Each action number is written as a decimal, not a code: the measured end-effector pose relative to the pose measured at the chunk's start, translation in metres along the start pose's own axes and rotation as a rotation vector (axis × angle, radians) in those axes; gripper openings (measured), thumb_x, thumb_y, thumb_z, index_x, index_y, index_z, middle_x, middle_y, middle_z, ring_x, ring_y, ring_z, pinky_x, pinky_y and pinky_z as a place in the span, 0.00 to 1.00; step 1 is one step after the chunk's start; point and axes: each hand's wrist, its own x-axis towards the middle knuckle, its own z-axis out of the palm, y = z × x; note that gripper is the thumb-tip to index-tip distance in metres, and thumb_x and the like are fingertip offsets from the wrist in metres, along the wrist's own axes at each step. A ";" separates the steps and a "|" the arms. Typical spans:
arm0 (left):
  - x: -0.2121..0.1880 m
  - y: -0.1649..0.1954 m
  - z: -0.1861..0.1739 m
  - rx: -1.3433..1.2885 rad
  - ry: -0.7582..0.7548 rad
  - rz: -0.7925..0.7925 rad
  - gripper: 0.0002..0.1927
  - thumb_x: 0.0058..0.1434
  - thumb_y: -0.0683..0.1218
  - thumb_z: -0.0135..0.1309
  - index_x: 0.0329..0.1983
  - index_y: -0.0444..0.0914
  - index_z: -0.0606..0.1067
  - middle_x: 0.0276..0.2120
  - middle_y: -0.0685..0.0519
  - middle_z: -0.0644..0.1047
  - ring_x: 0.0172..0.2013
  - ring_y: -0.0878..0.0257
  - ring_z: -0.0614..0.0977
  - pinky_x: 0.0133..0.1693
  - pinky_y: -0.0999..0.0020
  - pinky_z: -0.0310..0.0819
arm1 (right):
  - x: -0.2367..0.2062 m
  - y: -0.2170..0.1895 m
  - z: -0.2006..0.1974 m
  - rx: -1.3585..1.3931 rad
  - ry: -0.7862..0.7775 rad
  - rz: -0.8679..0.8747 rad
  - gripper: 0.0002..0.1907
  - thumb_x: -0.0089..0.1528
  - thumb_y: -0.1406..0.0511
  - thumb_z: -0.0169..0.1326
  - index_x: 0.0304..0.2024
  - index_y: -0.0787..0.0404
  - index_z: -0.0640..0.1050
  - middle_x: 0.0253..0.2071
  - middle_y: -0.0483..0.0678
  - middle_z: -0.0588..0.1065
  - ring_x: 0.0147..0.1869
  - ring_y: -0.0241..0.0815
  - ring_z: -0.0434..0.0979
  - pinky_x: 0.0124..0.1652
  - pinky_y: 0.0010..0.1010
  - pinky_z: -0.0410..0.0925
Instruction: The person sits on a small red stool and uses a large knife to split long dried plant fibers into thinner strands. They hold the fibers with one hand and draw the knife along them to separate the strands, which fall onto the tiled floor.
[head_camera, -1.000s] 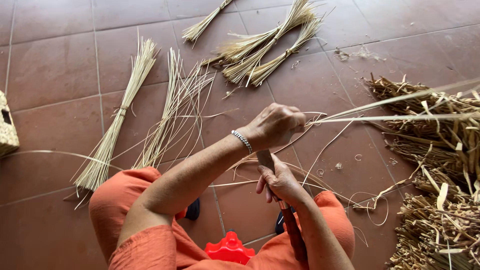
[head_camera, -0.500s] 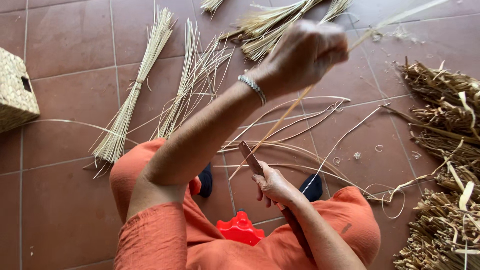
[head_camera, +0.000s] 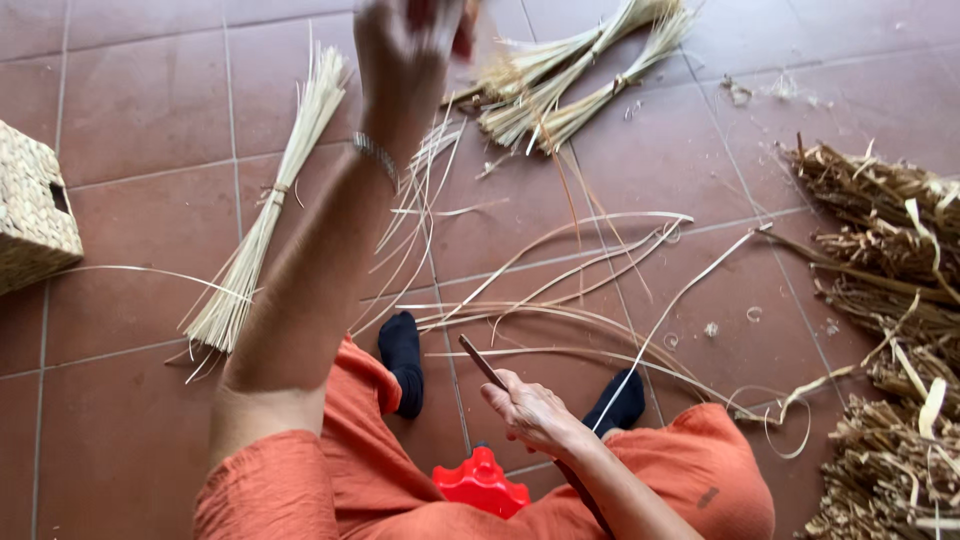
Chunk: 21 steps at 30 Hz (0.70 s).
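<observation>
Left hand (head_camera: 410, 45) raised high toward the top of the view, blurred; fingers look closed around something, probably the end of a thin strip, but the blur hides what it pinches, so cannot tell for sure; a metal bracelet (head_camera: 375, 155) sits on that wrist. Right hand (head_camera: 530, 412) low, just above the lap in the orange garment (head_camera: 690, 480), fingers curled shut on a thin dark blade or stick (head_camera: 482, 362) that angles up and to the left.

Loose pale reed strips (head_camera: 560, 300) lie fanned over the tiled floor (head_camera: 130, 110) in front of the black-socked feet (head_camera: 402, 360), some bowed into long arcs; they read as very light, springy, thin and easy to kink or split; best pinched near an end and drawn along the length, not gripped mid-span where they would buckle.

Tied straw bundle (head_camera: 265, 215) lies to the left, two more bundles (head_camera: 570, 70) at the top; stiffer as bundles, take at the tie. Heap of rough dry stalks (head_camera: 890, 330) at the right edge; woven basket (head_camera: 35, 215) at the left edge; red plastic piece (head_camera: 480, 485) between the knees.
</observation>
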 end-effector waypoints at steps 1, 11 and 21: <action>-0.013 -0.012 -0.009 -0.063 0.028 -0.096 0.05 0.70 0.42 0.53 0.42 0.35 0.74 0.29 0.49 0.81 0.27 0.62 0.84 0.30 0.66 0.83 | -0.002 -0.003 -0.006 0.005 0.019 0.013 0.30 0.67 0.46 0.40 0.66 0.51 0.66 0.25 0.52 0.78 0.24 0.45 0.79 0.26 0.38 0.73; -0.138 -0.115 -0.079 -0.546 0.326 -0.685 0.07 0.70 0.41 0.49 0.49 0.37 0.66 0.32 0.45 0.81 0.31 0.56 0.85 0.37 0.59 0.85 | 0.033 0.026 -0.027 0.426 0.111 -0.195 0.33 0.70 0.46 0.33 0.67 0.58 0.71 0.24 0.50 0.78 0.17 0.34 0.66 0.20 0.27 0.62; -0.136 -0.146 -0.144 -0.738 0.612 -0.654 0.06 0.72 0.42 0.38 0.47 0.37 0.65 0.38 0.34 0.81 0.39 0.45 0.86 0.43 0.54 0.86 | 0.057 0.001 -0.027 0.404 0.084 -0.179 0.32 0.65 0.48 0.44 0.67 0.56 0.71 0.23 0.51 0.76 0.17 0.31 0.61 0.19 0.25 0.57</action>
